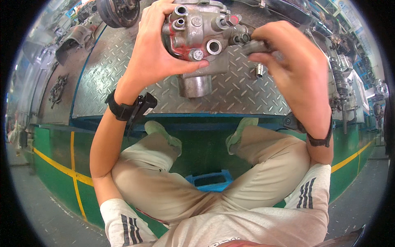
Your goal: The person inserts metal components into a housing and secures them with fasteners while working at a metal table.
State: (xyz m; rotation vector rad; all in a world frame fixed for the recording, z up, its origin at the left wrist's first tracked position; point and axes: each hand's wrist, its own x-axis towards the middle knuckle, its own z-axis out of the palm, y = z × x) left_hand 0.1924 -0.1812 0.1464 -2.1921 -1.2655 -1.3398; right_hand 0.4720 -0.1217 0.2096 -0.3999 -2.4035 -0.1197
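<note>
My left hand (158, 45) is wrapped round a silver metal housing (197, 35) with red marks, several round ports and bolts, its thumb along the lower face. A short metal cylinder sticks out at the housing's near end. To the right, my right hand (290, 51) is closed, pinching a small grey metal piece (256, 47) between thumb and fingers, beside a fitting (240, 38) on the housing's right side. Motion smears the hand and piece, so the piece's kind is unclear. Just below it, a small shiny metal sleeve (259, 70) stands on the plate.
The workbench has a diamond-pattern steel plate (123, 92) with a blue edge. A round dark part (119, 12) lies at the back left, and a cluster of small dark metal parts (59, 88) at far left. Shafts and gears (339, 78) line the right side. A blue stool (212, 180) shows below me.
</note>
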